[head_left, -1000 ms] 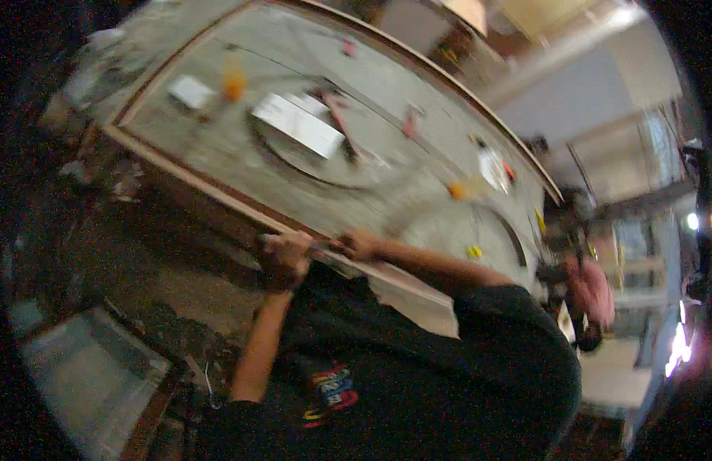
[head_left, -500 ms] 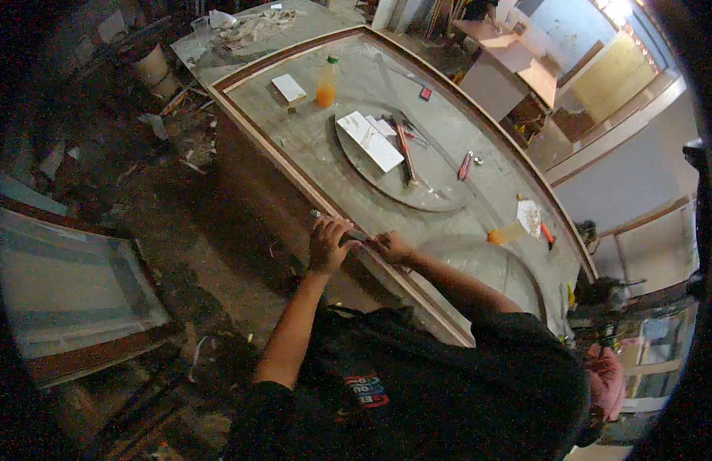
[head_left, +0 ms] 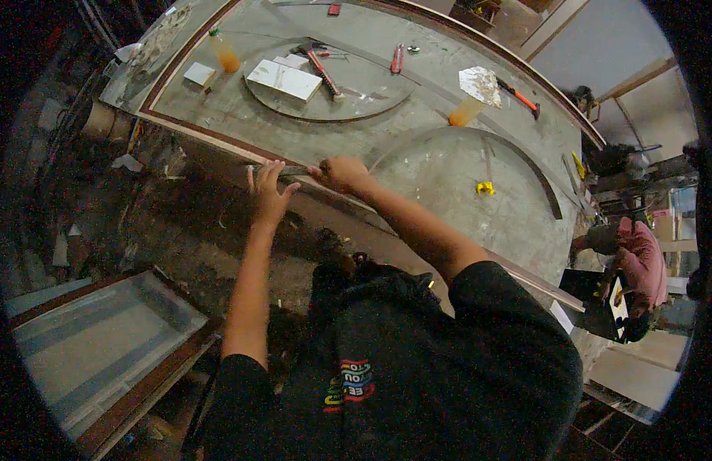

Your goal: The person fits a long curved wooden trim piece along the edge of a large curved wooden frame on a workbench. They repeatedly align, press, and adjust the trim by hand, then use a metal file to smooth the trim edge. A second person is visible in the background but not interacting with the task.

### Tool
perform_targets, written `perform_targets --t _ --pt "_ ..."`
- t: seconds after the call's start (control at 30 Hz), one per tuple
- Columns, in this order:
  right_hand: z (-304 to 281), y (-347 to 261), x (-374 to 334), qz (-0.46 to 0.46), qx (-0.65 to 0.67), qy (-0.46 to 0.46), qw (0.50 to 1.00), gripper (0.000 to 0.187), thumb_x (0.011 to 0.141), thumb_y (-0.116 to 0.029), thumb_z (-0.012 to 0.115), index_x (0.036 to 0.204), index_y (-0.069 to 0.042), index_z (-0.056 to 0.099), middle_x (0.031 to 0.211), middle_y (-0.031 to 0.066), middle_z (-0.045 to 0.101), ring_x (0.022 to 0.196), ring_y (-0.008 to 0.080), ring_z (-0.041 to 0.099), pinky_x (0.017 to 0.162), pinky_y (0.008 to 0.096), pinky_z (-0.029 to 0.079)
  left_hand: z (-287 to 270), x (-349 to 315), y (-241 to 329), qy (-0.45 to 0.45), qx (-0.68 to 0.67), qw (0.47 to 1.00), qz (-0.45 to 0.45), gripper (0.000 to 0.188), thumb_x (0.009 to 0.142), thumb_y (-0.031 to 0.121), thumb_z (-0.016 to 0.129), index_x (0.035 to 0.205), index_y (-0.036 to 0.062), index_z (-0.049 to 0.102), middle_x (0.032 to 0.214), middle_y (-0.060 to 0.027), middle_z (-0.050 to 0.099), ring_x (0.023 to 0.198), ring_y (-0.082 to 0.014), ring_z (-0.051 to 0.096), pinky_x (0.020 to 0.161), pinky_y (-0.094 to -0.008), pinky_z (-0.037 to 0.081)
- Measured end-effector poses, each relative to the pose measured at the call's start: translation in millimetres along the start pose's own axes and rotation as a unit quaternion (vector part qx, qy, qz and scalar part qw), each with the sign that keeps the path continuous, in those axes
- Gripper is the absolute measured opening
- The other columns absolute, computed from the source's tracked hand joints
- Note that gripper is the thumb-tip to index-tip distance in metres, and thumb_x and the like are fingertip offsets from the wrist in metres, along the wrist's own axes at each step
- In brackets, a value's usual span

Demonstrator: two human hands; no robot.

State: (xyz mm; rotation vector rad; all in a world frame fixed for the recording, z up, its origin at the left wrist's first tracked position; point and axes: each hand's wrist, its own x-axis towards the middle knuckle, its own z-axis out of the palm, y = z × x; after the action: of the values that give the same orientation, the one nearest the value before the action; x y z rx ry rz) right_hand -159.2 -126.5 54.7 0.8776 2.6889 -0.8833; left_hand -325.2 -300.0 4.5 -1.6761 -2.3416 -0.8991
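At the near edge of a large grey workbench (head_left: pixel 448 192) framed in dark wood, a person leans over with both bare hands on a narrow flat strip (head_left: pixel 294 170), likely metal or a file, lying along the bench's wooden edge. The left hand (head_left: pixel 270 192) presses on the strip's left end, fingers spread and extended rather than closed. The right hand (head_left: pixel 342 173) is clenched around the strip's right end, knuckles up. The strip runs between the two hands, touching both, level with the rim.

This looks like a filing or scraping stroke along the edge; the next move would call for steady downward pressure from both hands while keeping the strip flat.

Farther back on the bench lie a white board (head_left: pixel 284 80), an orange bottle (head_left: pixel 225 54), a red-handled hammer (head_left: pixel 517 96) and a small yellow object (head_left: pixel 486 187).
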Motion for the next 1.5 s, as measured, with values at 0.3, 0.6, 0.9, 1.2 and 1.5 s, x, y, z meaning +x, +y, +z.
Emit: perform_targets --t 0.3,0.6,0.9,1.2,1.5 --pt "-1.1 2.3 6.4 -0.015 0.019 -0.053 0.998 0.066 0.104 -0.063 0.040 0.110 -0.007 0.075 0.100 0.0222 0.074 0.097 0.0440 0.070 0.085 0.0524 0.053 0.1 -1.5 -7.9 0.025 -0.028 0.999 0.026 0.071 0.084 0.058 0.071 0.134 0.0092 0.063 0.138 -0.0082 0.064 0.137 -0.0314 0.052 0.125 -0.0588 0.020" --pt "-14.1 7.9 -6.0 -0.008 0.090 -0.080 0.993 0.055 0.104 -0.056 0.051 0.107 -0.006 0.076 0.094 0.0222 0.074 0.082 0.0366 0.069 0.079 0.0473 0.052 9.1 -2.5 -1.5 -0.029 -0.054 0.998 0.011 0.077 0.085 0.065 0.066 0.139 0.0107 0.059 0.143 -0.0086 0.060 0.140 -0.0312 0.049 0.123 -0.0572 0.020" --pt "-13.2 10.0 -21.3 0.031 0.028 -0.072 0.997 0.058 0.106 -0.057 0.043 0.114 -0.008 0.073 0.101 0.0242 0.073 0.094 0.0432 0.069 0.084 0.0507 0.052 2.2 2.4 7.7 -0.017 -0.047 0.998 0.040 0.066 0.079 0.049 0.077 0.130 0.0102 0.063 0.131 -0.0084 0.064 0.133 -0.0284 0.054 0.120 -0.0504 0.028" --pt "-5.3 30.7 0.1 -0.054 0.082 -0.124 0.987 0.051 0.109 -0.046 0.047 0.108 0.001 0.066 0.090 0.0234 0.069 0.082 0.0355 0.066 0.079 0.0485 0.050 7.3 5.9 5.2 0.012 -0.052 0.997 0.059 0.058 0.081 0.049 0.074 0.126 0.0129 0.066 0.124 -0.0070 0.066 0.126 -0.0275 0.056 0.118 -0.0504 0.032" --pt "-20.7 34.7 2.7 -0.007 0.265 -0.271 0.925 0.052 0.110 -0.054 0.041 0.111 -0.006 0.062 0.076 0.0010 0.059 0.062 0.0115 0.059 0.057 0.0306 0.052 35.8 -10.5 1.1 0.082 -0.021 0.995 0.046 0.048 0.090 0.043 0.068 0.132 0.0198 0.065 0.131 -0.0020 0.066 0.131 -0.0248 0.056 0.118 -0.0542 0.028"
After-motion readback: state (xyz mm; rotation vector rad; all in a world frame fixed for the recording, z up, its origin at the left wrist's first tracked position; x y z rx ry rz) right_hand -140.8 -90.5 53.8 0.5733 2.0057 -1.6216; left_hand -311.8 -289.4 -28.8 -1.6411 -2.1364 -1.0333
